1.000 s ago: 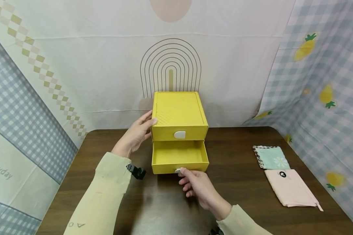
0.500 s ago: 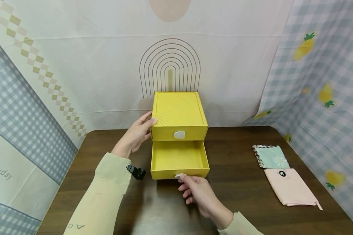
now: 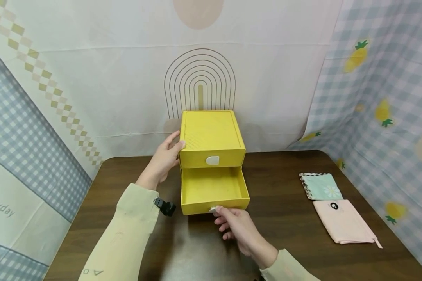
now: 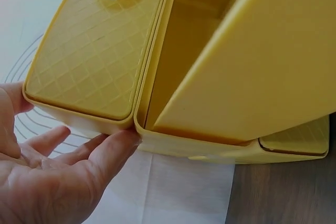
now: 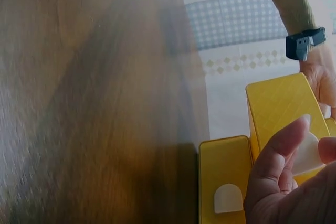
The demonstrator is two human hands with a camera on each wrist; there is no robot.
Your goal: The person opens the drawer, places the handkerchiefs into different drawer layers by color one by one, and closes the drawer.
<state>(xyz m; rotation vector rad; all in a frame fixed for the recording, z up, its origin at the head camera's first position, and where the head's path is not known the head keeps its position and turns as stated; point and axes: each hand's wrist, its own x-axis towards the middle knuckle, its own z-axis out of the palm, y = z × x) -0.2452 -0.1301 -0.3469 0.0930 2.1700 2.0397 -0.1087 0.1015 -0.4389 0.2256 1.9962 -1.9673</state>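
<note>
On the dark wood table point(image 3: 281, 242) sits a yellow drawer box point(image 3: 212, 128), with the drawer point(image 3: 197, 207) under its top one pulled out. Off to the right, well apart, lie two folded cloths, one pink point(image 3: 344, 222), one mint point(image 3: 321, 186). Left hand point(image 3: 160, 160) is spread, fingers pretty straight against the box's left side, thumb by the top edge. Right hand point(image 3: 243, 231) is just in front of the drawer, thumb and fingers pinching its little white handle point(image 3: 213, 209).

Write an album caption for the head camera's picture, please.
The right hand pinches the white handle of an open yellow drawer while the left hand rests against the cabinet.
</note>
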